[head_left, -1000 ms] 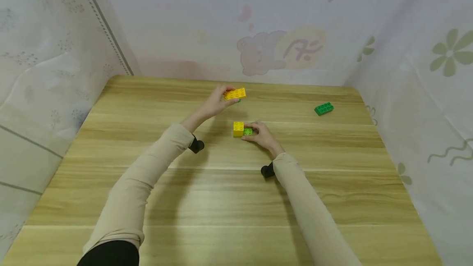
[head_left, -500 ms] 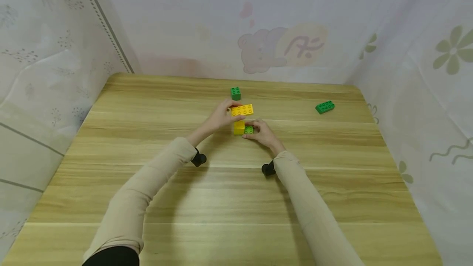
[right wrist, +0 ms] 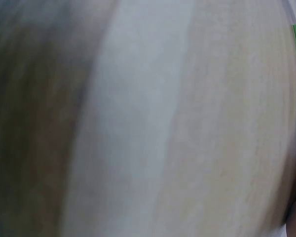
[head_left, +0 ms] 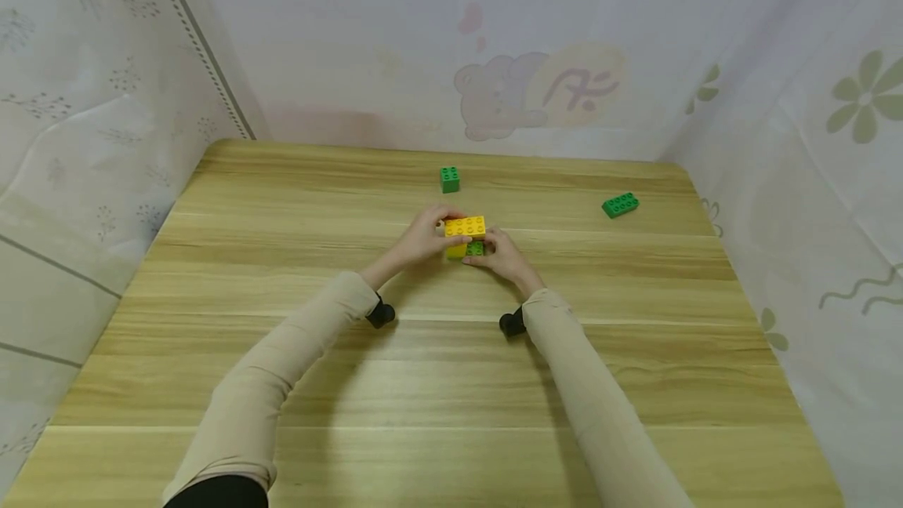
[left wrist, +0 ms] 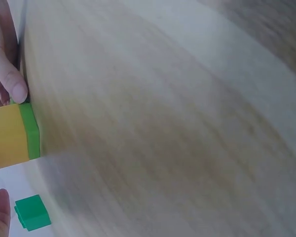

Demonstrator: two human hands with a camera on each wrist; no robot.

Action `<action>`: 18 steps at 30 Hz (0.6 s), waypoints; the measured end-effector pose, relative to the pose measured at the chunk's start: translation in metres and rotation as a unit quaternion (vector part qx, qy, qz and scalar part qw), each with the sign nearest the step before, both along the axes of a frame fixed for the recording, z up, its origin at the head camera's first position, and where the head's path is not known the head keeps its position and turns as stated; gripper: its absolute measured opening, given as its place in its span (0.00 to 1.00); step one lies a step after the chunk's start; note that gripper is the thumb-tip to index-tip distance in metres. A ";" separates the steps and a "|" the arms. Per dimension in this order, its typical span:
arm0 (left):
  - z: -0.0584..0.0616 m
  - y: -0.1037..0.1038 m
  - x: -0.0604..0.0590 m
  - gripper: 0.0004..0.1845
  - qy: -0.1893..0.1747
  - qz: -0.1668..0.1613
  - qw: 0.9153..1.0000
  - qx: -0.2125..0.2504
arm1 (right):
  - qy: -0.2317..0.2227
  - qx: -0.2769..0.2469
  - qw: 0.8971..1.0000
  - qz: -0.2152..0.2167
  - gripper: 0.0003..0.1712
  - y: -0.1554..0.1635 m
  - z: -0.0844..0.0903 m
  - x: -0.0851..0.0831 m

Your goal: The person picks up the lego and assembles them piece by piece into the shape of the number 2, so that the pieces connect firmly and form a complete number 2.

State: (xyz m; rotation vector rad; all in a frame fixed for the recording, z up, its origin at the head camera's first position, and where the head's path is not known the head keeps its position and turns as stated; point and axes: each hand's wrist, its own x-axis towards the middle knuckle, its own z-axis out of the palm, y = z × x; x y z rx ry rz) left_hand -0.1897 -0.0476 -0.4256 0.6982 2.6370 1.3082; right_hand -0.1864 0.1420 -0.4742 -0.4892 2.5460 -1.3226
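In the head view my left hand point(head_left: 422, 238) pinches a long yellow toy brick point(head_left: 466, 226) by its left end, studs facing up. This brick sits directly above a square yellow brick point(head_left: 456, 252) and partly covers it; whether the two touch I cannot tell. Beside the square one, the studs of a light green brick point(head_left: 476, 248) show. My right hand point(head_left: 505, 259) grips the light green brick from the right between thumb and fingers. In the left wrist view a yellow brick point(left wrist: 7, 137) stands on the light green one point(left wrist: 32, 132).
A small dark green brick point(head_left: 449, 179) lies behind the hands on the wooden table point(head_left: 395, 382). Farther right is a long dark green brick point(head_left: 621, 205). Printed cloth point(head_left: 367, 45) hangs behind the table and along both sides.
My left hand has brought the long yellow brick from the back toward me, over the square yellow brick. The small dark green brick has come into full view. My right hand keeps its grip.
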 end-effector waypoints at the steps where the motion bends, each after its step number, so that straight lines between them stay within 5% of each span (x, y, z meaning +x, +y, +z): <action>1: 0.000 0.000 0.000 0.23 -0.001 0.000 1.000 -0.002 | 0.000 -0.001 1.000 0.002 0.27 0.000 0.000 0.000; 18: -0.003 0.000 0.002 0.24 0.000 -0.028 1.000 -0.010 | -0.035 -0.017 0.999 -0.008 0.28 0.002 0.002 -0.001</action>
